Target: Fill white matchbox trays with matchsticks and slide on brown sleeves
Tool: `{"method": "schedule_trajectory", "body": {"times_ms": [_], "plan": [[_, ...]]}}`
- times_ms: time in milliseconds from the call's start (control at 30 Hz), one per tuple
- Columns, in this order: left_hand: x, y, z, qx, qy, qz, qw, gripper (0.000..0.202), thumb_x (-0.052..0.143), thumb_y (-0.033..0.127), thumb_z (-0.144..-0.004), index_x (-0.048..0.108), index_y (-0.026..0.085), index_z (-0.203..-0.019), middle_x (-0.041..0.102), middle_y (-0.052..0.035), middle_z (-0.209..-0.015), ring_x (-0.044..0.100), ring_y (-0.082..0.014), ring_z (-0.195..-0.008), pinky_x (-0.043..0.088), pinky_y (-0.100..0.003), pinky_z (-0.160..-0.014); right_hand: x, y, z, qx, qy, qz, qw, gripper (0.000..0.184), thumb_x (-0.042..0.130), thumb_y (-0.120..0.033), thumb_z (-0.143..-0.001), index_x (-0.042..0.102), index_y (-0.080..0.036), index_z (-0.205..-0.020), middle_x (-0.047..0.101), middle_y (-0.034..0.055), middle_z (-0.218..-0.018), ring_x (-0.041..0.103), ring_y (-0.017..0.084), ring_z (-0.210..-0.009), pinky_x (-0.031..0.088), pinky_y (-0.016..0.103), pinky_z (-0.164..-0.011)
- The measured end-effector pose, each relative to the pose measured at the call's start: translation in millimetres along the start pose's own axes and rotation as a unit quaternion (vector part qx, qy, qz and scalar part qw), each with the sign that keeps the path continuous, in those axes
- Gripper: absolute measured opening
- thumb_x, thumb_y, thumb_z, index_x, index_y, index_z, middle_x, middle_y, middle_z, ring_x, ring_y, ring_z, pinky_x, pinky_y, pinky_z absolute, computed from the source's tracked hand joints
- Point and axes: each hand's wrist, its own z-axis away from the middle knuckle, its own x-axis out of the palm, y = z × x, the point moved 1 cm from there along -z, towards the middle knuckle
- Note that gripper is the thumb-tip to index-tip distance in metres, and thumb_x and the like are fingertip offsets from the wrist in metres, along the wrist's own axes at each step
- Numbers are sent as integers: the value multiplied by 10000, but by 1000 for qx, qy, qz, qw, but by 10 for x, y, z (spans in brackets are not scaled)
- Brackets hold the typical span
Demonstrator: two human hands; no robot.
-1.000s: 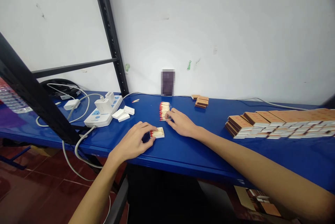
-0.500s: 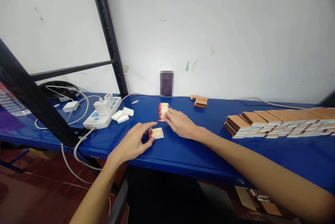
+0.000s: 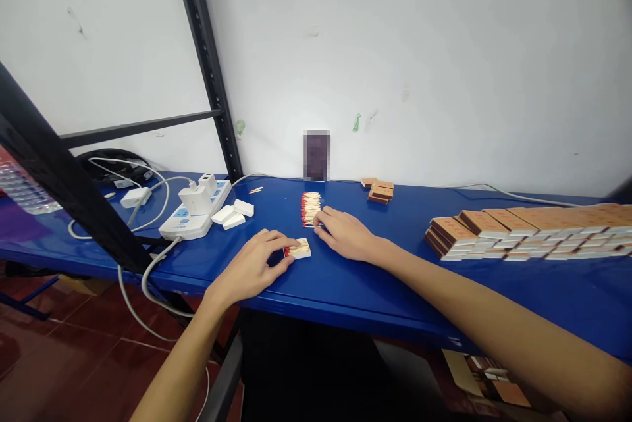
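A small white matchbox tray [image 3: 305,253] filled with red-tipped matches lies on the blue table. My left hand [image 3: 257,263] is at its left side, the index finger laid over the matches inside and the thumb against the near edge. Just beyond the tray, loose matches [image 3: 310,206] lie in a neat column, red heads to the left. My right hand [image 3: 344,233] is at the near right end of this column, thumb and fingertips closing on the match ends. How many matches are between its fingers is too small to tell.
White empty-looking trays [image 3: 234,213] and a power strip [image 3: 192,221] with cables are to the left. A few matches [image 3: 256,189] lie behind them. Small matchboxes [image 3: 380,191] sit at the back; a long stack of matchboxes [image 3: 523,228] fills the right. A black shelf post [image 3: 205,53] rises at left.
My left index finger has come down from beyond the tray onto its matches. My right fingertips have shifted slightly toward the near end of the match column.
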Motion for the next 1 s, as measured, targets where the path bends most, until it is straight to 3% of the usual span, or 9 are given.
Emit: {"method": "schedule_trajectory", "body": {"times_ms": [133,367,533,633,833,1000], "plan": [[2,-10,5,4,-11,-4,1000,284,484,314,-970,634,284,-1208,615,-35,-1178,561,-206,-1047,441,-360,-932,36,51,-23,23,-30,-3,999,178,373,-278,-985,528,-192,-968,600,74,-1009,581,186,-855,426,309,-748],[1,-10,7,2,-11,2,1000,295,496,317,-962,622,304,-1229,621,-25,-1183,564,-203,-1053,445,-357,-937,-85,-9,25,-27,-15,-22,999,200,338,-288,-1002,507,-192,-953,611,80,-991,567,186,-832,401,304,-717],[17,-12,17,-33,12,17,999,468,556,338,-916,461,297,-1372,646,-24,-1102,580,-188,-892,480,-349,-845,-192,-151,95,-95,-70,-85,989,178,372,-320,-996,488,-210,-917,597,17,-795,517,153,-673,338,264,-612],[33,-26,18,-45,15,25,999,535,573,330,-898,407,308,-1406,638,-23,-1049,576,-190,-885,485,-344,-832,-180,-241,93,-112,-62,-86,988,169,377,-302,-993,490,-207,-911,589,9,-779,505,145,-658,327,262,-605],[47,-40,22,-42,18,22,999,531,574,333,-892,418,294,-1398,641,-27,-1043,586,-195,-898,488,-351,-843,-124,-255,75,-118,-21,-94,988,158,393,-283,-986,530,-204,-977,603,29,-891,544,160,-786,395,283,-707],[35,-20,23,-30,24,17,999,496,563,341,-903,443,265,-1378,616,-49,-1211,589,-206,-977,481,-370,-899,-148,-276,143,-157,-9,-105,982,178,503,-307,-933,553,-204,-1069,586,66,-1074,544,194,-962,416,327,-852]]}}
